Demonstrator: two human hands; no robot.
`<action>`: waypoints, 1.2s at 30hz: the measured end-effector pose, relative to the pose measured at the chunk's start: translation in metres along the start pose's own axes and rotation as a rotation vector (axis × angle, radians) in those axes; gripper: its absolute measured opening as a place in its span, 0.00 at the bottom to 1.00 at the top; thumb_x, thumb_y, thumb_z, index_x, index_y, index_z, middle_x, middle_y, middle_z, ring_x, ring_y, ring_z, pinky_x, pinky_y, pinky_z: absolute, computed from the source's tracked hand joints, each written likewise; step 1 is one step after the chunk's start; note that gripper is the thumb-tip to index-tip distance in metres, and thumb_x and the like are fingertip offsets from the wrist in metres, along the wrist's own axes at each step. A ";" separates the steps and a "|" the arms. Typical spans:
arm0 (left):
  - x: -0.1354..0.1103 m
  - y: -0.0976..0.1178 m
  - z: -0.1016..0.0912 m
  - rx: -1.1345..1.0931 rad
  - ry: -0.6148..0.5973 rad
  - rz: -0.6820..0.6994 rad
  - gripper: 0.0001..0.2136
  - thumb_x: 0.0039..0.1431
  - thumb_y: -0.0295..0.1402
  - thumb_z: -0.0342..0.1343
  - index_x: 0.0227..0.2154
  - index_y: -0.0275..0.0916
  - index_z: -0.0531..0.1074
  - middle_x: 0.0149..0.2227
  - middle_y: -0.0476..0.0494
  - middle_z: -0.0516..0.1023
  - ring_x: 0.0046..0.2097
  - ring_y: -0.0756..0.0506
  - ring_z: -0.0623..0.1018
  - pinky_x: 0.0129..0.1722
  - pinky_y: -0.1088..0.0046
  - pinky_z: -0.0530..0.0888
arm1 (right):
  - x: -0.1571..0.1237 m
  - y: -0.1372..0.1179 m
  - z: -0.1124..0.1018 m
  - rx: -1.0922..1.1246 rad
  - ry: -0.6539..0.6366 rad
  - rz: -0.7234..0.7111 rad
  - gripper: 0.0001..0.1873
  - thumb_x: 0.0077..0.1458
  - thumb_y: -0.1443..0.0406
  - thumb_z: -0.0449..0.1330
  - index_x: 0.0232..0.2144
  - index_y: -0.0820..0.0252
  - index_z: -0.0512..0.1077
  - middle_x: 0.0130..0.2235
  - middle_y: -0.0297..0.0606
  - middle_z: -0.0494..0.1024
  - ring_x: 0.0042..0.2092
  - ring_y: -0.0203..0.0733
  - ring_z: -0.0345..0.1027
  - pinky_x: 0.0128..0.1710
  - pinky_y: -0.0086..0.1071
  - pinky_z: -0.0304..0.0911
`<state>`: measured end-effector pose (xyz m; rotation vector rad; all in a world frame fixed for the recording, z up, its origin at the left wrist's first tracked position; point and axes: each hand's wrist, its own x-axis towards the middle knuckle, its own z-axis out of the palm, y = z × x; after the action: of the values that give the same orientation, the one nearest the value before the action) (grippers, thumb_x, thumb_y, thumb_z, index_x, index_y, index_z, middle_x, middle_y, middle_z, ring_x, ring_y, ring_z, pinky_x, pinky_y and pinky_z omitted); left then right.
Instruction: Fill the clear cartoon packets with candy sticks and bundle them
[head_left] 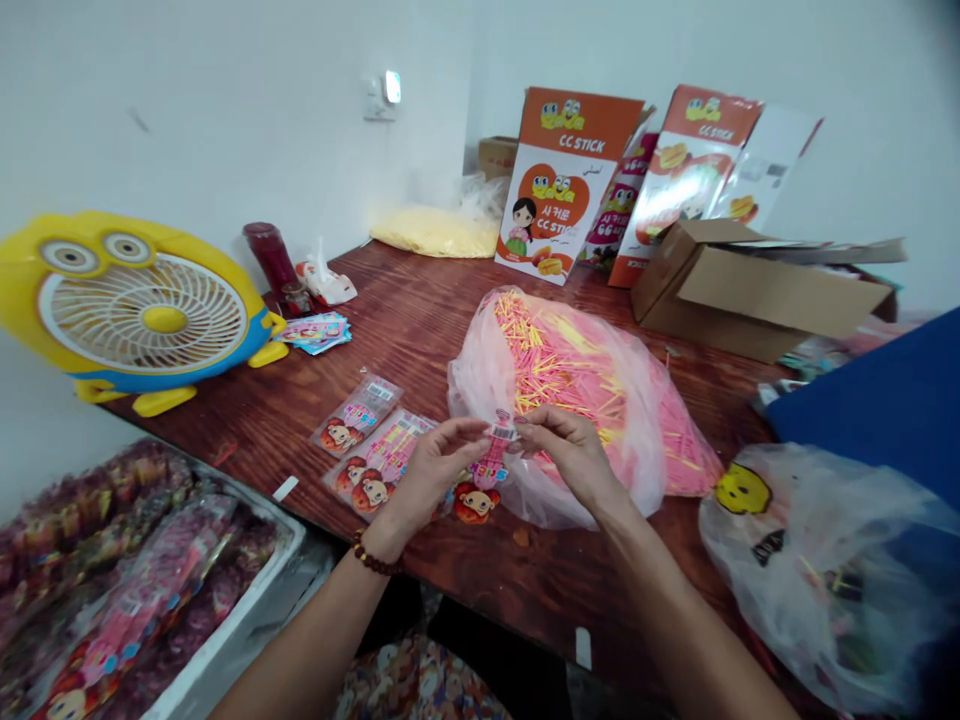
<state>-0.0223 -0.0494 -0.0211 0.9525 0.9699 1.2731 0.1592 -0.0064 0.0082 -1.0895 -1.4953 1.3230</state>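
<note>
Over the front of the table, both hands pinch a small printed plastic packet [489,472] by its upper part. It has a barcode label near the top, pink contents and a cartoon face at the bottom. My left hand [437,465] grips its left edge, a beaded bracelet on that wrist. From the other side, the fingertips of my right hand [574,455] close on the right edge. Just behind them a large open plastic bag [637,400] bulges with pink and yellow sticks [540,350]. Similar flat packets [386,455] lie left of my left hand.
A yellow fan [165,320] stands at the left, near a dark red jar [266,255] and tissues [326,283]. Filled packets crowd a white crate [281,560] below. Printed boxes [559,185], an opened carton [772,290] and a filled plastic bag [817,570] occupy the back and right.
</note>
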 end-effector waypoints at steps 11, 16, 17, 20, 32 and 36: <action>0.002 -0.009 -0.002 0.122 -0.051 -0.047 0.10 0.49 0.37 0.66 0.28 0.34 0.77 0.26 0.49 0.75 0.27 0.52 0.70 0.29 0.77 0.67 | -0.001 0.014 0.005 0.192 -0.105 0.124 0.14 0.44 0.56 0.69 0.29 0.58 0.72 0.28 0.30 0.76 0.29 0.37 0.71 0.32 0.33 0.69; 0.003 -0.014 -0.005 0.132 -0.057 -0.055 0.10 0.50 0.35 0.65 0.34 0.34 0.80 0.31 0.46 0.80 0.31 0.49 0.74 0.32 0.75 0.70 | 0.002 0.025 0.009 0.082 -0.105 0.088 0.13 0.47 0.56 0.67 0.24 0.59 0.71 0.24 0.30 0.73 0.26 0.35 0.67 0.28 0.30 0.65; 0.002 -0.016 -0.006 0.112 -0.060 -0.056 0.11 0.49 0.35 0.66 0.35 0.35 0.79 0.33 0.45 0.80 0.32 0.48 0.75 0.34 0.74 0.71 | 0.002 0.028 0.011 0.075 -0.097 0.088 0.13 0.47 0.56 0.66 0.24 0.59 0.71 0.23 0.29 0.73 0.25 0.35 0.67 0.28 0.30 0.65; 0.001 -0.019 -0.009 0.094 -0.064 -0.065 0.12 0.47 0.34 0.67 0.36 0.35 0.79 0.34 0.44 0.81 0.34 0.47 0.77 0.36 0.73 0.72 | 0.002 0.032 0.015 0.081 -0.081 0.082 0.13 0.46 0.56 0.67 0.25 0.58 0.70 0.23 0.29 0.72 0.25 0.35 0.66 0.27 0.30 0.65; -0.002 -0.023 -0.022 0.101 -0.088 -0.103 0.12 0.46 0.35 0.68 0.33 0.34 0.78 0.30 0.47 0.79 0.29 0.50 0.74 0.31 0.76 0.70 | 0.011 0.017 0.014 -0.044 -0.174 0.107 0.13 0.47 0.55 0.65 0.26 0.59 0.74 0.23 0.29 0.72 0.24 0.34 0.65 0.24 0.28 0.62; -0.014 -0.022 -0.025 0.102 -0.093 -0.099 0.12 0.46 0.34 0.68 0.34 0.34 0.78 0.32 0.47 0.80 0.31 0.49 0.75 0.33 0.75 0.71 | 0.006 0.017 0.016 -0.159 -0.176 0.075 0.13 0.51 0.56 0.62 0.23 0.59 0.72 0.20 0.29 0.72 0.22 0.34 0.64 0.22 0.28 0.59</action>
<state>-0.0398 -0.0638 -0.0488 1.0209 1.0042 1.0955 0.1438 -0.0036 -0.0101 -1.1633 -1.7289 1.4005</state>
